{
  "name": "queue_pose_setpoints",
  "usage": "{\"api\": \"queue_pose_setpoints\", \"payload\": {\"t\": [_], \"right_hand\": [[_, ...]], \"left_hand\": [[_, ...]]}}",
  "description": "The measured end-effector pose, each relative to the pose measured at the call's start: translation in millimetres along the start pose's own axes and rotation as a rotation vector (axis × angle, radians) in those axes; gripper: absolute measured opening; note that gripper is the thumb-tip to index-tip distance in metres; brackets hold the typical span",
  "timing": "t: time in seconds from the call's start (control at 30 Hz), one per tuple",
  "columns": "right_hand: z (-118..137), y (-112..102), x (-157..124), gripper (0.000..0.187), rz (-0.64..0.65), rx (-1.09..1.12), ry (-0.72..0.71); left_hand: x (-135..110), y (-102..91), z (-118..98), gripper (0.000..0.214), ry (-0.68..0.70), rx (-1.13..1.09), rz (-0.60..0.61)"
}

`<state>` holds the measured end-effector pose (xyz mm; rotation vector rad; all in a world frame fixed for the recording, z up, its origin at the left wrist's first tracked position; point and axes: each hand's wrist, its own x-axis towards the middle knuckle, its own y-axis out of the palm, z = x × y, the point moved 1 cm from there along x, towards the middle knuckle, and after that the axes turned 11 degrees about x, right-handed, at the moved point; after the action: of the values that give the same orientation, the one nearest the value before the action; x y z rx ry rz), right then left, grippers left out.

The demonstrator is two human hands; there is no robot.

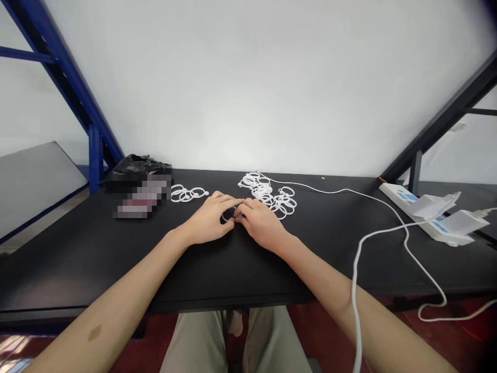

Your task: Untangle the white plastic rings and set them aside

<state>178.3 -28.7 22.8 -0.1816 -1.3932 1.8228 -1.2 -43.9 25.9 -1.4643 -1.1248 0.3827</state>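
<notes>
My left hand (207, 220) and my right hand (263, 224) meet over the middle of the black table, fingertips close together. Between them they hold a thin white ring (223, 218), of which only part of the curve shows; the fingers hide the rest. Just beyond my right hand lies a tangled pile of white rings (264, 192), some with a small eyelet on the edge. A smaller group of white rings (187, 195) rests to the left, beyond my left hand.
A crumpled black plastic bag (142, 166) sits at the back left, beside a pixelated item (142, 199). On the right lies a white power strip (430, 217) with plugged-in adapters. Its white cable (359, 254) loops over my right forearm. Behind the black table (186, 277) rises a white wall.
</notes>
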Motion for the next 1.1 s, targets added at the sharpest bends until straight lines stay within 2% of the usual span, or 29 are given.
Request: {"api": "queue_pose_setpoints", "payload": {"t": [0.1,0.2,0.37,0.53,0.7,0.77,1.1], "right_hand": [[-0.6,-1.2,-0.1,0.016,-0.043,0.041,-0.002],[-1.0,-4.1,-0.1,0.018,-0.146,0.073,-0.01],[-0.2,-9.1,-0.7,0.022,-0.277,0.08,-0.078],[1.7,-9.5,-1.6,0.02,-0.28,0.123,-0.059],[-3.2,-10.3,-1.0,0.017,-0.264,0.404,0.12],[-4.6,-11.3,-0.4,0.013,-0.24,0.497,0.15],[-0.9,-10.8,1.0,0.008,-0.26,0.522,0.108]], "left_hand": [[0.2,-2.6,-0.9,0.041,0.0,-0.005,0.015],[1.1,-1.9,2.0,0.033,-0.031,0.026,-0.032],[2.6,-1.3,4.7,0.041,-0.08,0.025,-0.096],[3.0,-3.8,1.9,0.037,-0.077,0.009,-0.101],[1.7,-4.5,1.7,0.041,-0.077,-0.01,-0.1],[1.3,-4.5,1.9,0.041,-0.075,-0.019,-0.083],[1.7,-6.3,-1.4,0.04,-0.091,-0.1,-0.008]]}}
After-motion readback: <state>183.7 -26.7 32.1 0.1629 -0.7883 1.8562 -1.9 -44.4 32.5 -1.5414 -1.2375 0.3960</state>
